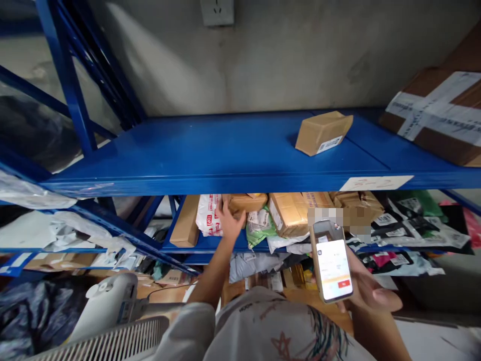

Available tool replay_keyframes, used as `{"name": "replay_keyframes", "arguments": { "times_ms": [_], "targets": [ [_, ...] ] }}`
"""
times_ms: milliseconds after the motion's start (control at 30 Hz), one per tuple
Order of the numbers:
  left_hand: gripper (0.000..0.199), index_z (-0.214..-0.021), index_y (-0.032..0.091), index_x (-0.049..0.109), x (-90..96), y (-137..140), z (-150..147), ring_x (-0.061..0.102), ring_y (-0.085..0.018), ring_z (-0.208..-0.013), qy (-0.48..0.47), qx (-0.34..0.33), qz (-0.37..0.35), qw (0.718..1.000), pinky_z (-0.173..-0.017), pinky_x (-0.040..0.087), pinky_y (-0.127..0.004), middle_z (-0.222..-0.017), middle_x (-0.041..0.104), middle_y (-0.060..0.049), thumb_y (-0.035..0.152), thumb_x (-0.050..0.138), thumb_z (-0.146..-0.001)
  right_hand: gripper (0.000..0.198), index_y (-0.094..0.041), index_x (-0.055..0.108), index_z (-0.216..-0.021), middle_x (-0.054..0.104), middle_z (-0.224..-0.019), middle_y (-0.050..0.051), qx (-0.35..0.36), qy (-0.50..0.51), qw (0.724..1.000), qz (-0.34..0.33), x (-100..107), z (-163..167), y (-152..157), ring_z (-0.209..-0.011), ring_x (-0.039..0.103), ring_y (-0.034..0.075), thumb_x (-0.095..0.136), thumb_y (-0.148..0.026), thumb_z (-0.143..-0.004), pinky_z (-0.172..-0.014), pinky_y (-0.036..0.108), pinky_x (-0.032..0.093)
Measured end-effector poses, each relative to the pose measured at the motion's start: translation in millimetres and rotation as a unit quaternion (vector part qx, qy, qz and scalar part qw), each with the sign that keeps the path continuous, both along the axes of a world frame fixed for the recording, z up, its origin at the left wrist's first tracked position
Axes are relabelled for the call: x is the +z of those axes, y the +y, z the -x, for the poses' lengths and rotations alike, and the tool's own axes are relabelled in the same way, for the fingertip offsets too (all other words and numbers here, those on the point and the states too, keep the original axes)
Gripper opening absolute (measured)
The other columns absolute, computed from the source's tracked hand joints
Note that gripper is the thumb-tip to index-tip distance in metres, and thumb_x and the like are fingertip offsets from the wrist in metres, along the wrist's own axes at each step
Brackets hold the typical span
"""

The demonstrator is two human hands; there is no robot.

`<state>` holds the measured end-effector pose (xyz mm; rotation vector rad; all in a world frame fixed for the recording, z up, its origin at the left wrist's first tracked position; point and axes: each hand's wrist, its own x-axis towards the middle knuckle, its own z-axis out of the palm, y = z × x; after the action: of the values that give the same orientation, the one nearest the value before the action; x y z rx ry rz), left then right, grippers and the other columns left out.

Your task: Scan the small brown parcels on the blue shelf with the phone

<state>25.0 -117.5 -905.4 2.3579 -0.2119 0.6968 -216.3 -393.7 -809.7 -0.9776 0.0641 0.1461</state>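
Observation:
My left hand [230,220] reaches onto the lower blue shelf, its fingers and thumb around the left end of a brown cardboard box [250,202]; the fingertips are partly hidden. Just left of this hand lie a white plastic parcel bag with red print [208,215] and a long narrow carton [187,223]. A green plastic parcel [260,225] and a larger taped carton [296,210] sit to its right. My right hand [366,288] holds a smartphone [334,271] upright in front of the shelf. The phone's lit screen has a white panel with a red button.
Above, the upper blue shelf [210,145] carries a small labelled carton [323,133] and a big taped carton [443,113]. Its front edge overhangs the lower shelf. Black bagged parcels [413,220] lie at the right. A white fan-like appliance [108,306] stands low at the left.

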Motion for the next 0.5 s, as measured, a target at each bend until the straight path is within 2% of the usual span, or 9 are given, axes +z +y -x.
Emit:
{"name": "replay_keyframes", "arguments": {
  "times_ms": [33,67,133,200,267,333,400,500],
  "targets": [
    [0.089,-0.148,0.010,0.009,-13.5,-8.4,11.8,0.021,-0.034,-0.139,0.007,0.071,0.031,0.997,-0.114,0.024,-0.050,-0.142,0.021,-0.024,0.044,0.060,-0.083,0.112,-0.025,0.026,-0.148,0.069,-0.112,0.024,0.019,-0.019,1.000,-0.002,0.5,1.2,-2.4,-0.080,0.070,0.046,0.077,-0.043,-0.049,-0.034,0.038,0.048],
    [0.094,-0.147,0.007,0.003,-26.8,-16.6,21.7,0.021,-0.036,-0.138,0.017,0.111,0.047,0.993,-0.112,0.024,-0.053,-0.141,0.022,-0.027,0.045,0.060,-0.082,0.107,-0.026,0.028,-0.147,0.069,-0.114,0.023,0.030,-0.039,0.999,-0.005,1.0,2.5,-4.4,-0.081,0.070,0.045,0.075,-0.043,-0.053,-0.035,0.038,0.050],
    [0.104,-0.146,0.006,0.001,-48.8,-30.7,31.9,0.022,-0.039,-0.137,0.039,0.149,0.058,0.986,-0.111,0.024,-0.055,-0.140,0.023,-0.028,0.047,0.066,-0.076,0.096,-0.029,0.034,-0.145,0.067,-0.118,0.020,0.030,-0.064,0.997,-0.017,1.8,5.6,-6.9,-0.084,0.071,0.043,0.074,-0.042,-0.058,-0.037,0.036,0.051],
    [0.112,-0.146,0.006,0.004,-61.2,-41.3,27.1,0.021,-0.040,-0.137,0.057,0.162,0.056,0.984,-0.111,0.025,-0.054,-0.142,0.021,-0.029,0.051,0.071,-0.070,0.089,-0.030,0.038,-0.143,0.066,-0.121,0.017,0.028,-0.075,0.996,-0.039,2.0,9.0,-6.8,-0.088,0.071,0.042,0.073,-0.039,-0.062,-0.039,0.033,0.052],
    [0.116,-0.146,0.006,0.004,-64.4,-48.9,11.2,0.020,-0.041,-0.137,0.074,0.191,0.060,0.977,-0.110,0.026,-0.053,-0.142,0.017,-0.029,0.055,0.073,-0.066,0.088,-0.029,0.038,-0.143,0.065,-0.122,0.017,0.034,-0.075,0.994,-0.065,0.4,13.1,-4.3,-0.092,0.070,0.040,0.074,-0.037,-0.063,-0.041,0.031,0.053],
    [0.119,-0.145,0.007,0.005,-62.0,-54.4,-7.1,0.023,-0.043,-0.134,0.090,0.233,0.071,0.966,-0.106,0.029,-0.055,-0.141,0.017,-0.031,0.057,0.075,-0.062,0.092,-0.026,0.034,-0.145,0.067,-0.117,0.018,0.042,-0.073,0.993,-0.085,-3.8,18.0,-0.5,-0.087,0.071,0.038,0.074,-0.037,-0.063,-0.041,0.029,0.052],
    [0.119,-0.143,0.009,0.011,-58.5,-57.7,-19.3,0.031,-0.045,-0.128,0.106,0.270,0.076,0.954,-0.101,0.034,-0.057,-0.137,0.023,-0.030,0.055,0.078,-0.057,0.097,-0.024,0.032,-0.146,0.070,-0.110,0.018,0.038,-0.071,0.991,-0.103,-10.2,23.9,3.8,-0.081,0.072,0.037,0.076,-0.039,-0.061,-0.041,0.030,0.052],
    [0.106,-0.135,0.014,0.027,-56.2,-57.9,-17.1,0.042,-0.043,-0.118,0.117,0.287,0.067,0.948,-0.096,0.038,-0.057,-0.129,0.034,-0.024,0.055,0.080,-0.053,0.090,-0.025,0.040,-0.142,0.069,-0.114,0.015,-0.019,-0.054,0.987,-0.147,-19.9,33.2,9.5,-0.090,0.070,0.037,0.075,-0.039,-0.060,-0.064,0.045,0.059]
  ]
}}
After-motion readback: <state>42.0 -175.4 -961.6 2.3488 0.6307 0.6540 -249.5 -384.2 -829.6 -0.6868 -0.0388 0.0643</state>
